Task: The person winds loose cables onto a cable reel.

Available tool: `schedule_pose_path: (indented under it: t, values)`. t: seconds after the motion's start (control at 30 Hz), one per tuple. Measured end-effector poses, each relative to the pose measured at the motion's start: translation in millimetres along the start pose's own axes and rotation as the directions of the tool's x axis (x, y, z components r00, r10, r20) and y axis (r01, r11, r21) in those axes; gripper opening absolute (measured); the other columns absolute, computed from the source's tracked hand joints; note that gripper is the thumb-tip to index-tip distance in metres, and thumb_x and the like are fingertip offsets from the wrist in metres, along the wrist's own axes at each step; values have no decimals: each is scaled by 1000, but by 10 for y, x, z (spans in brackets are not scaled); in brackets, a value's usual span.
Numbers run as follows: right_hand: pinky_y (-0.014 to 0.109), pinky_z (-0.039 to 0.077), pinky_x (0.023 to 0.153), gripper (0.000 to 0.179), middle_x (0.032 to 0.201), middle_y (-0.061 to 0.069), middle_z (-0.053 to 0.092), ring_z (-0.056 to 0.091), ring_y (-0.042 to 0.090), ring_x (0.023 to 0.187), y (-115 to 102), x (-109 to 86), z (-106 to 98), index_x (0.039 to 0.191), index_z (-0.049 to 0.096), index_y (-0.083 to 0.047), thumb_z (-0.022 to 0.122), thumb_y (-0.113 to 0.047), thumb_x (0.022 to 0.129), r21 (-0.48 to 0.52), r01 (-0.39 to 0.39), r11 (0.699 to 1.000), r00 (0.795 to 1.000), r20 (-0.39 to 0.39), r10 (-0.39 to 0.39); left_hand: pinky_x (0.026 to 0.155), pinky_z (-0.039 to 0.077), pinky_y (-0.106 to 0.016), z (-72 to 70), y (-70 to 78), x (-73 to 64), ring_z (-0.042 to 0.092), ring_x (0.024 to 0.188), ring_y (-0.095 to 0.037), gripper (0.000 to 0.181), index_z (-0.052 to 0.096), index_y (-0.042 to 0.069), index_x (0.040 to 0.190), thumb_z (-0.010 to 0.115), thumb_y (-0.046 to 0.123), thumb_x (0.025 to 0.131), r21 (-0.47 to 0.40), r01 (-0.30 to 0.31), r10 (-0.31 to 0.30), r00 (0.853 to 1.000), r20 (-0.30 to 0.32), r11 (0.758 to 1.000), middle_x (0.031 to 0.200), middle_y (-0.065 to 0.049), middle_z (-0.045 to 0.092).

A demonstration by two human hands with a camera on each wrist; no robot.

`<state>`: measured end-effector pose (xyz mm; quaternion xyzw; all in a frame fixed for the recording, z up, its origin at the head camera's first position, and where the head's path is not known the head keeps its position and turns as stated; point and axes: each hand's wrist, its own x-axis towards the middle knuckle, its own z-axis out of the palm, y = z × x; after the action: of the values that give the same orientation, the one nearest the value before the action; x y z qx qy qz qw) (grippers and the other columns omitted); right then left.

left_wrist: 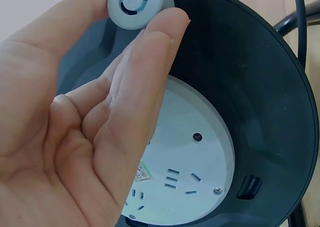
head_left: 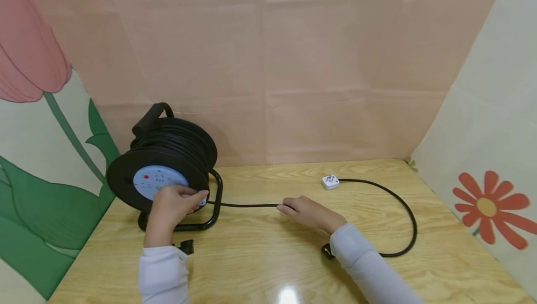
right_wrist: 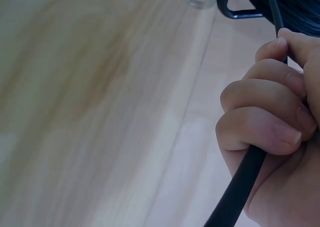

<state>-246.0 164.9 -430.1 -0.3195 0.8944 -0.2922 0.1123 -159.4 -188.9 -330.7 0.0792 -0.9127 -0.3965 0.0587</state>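
Observation:
A black cable reel (head_left: 121, 183) with a pale blue socket panel (head_left: 144, 185) stands on its tubular frame at the left of the table. Near the panel's lower right, my left hand (head_left: 174, 203) pinches the reel's light-coloured round knob (left_wrist: 134, 7) between thumb and fingers. A stretch of black cable (head_left: 247, 205) runs from the reel to my right hand (head_left: 308, 213), whose fingers curl round it. Beyond that hand the cable passes under the sleeve and loops round to a white plug (head_left: 330, 182), which lies with its pins up.
The wooden table (head_left: 251, 257) meets a pink sheet (head_left: 335, 85) at the back. Flower-patterned panels stand on both sides. The reel's carrying handle (head_left: 147, 120) sticks up at its top. Small black pieces show by both wrists.

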Motion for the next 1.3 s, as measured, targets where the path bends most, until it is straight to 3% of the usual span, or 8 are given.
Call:
schedule_pose_path:
  t: [0.27,0.6,0.73,0.87,0.97,1.13,1.3]
  values:
    - [28,38,56,48,66,-5,41,38,8,58,326,-393,-183,91,57,-8,40,-49,107,-18,-58,998,997,-53,57,67,54,-34,3,-11,-3,66,71,-13,45,78,5,98,76,49,86,5,-7,7,1000,10,1000,76,2,73]
    - [28,35,54,44,62,-7,41,37,8,55,647,-823,-437,79,52,-19,48,-56,102,-178,-175,968,970,-199,139,67,51,-34,1,-25,1,64,73,-15,42,79,9,93,75,51,86,44,-10,9,1000,25,999,75,3,72]
    - [29,30,53,49,60,-5,38,33,10,52,785,-961,-550,72,47,-21,49,-62,98,-235,-250,939,943,-280,181,68,51,-35,-1,-44,-6,65,76,-17,45,79,9,92,74,53,87,58,-5,3,999,50,998,74,2,72]
    - [30,28,52,52,59,-4,35,31,12,52,953,-1093,-675,69,44,-20,53,-64,96,-260,-299,918,913,-358,196,68,52,-36,-7,-76,6,68,78,-19,50,79,7,96,73,56,86,35,38,-41,995,96,999,76,1,73]
    - [29,26,51,52,57,-6,32,28,11,52,1086,-1210,-770,66,42,-20,60,-60,94,-290,-297,910,885,-442,147,72,56,-39,3,-110,33,69,78,-20,52,79,6,98,74,56,85,-14,75,-72,988,134,997,80,-2,73]
    - [26,24,49,50,54,-10,30,25,7,49,1277,-1398,-885,60,43,-22,75,-50,88,-350,-275,896,822,-569,30,76,60,-40,45,-202,84,71,77,-20,53,77,0,100,75,51,87,-107,107,-84,976,202,988,84,-8,74]
    - [28,26,51,46,56,-8,35,30,9,50,1357,-1462,-928,62,47,-23,76,-50,87,-352,-276,894,810,-586,19,71,60,-35,85,-342,140,71,77,-21,57,71,-10,105,69,47,94,-230,118,-43,950,308,966,89,-13,73]
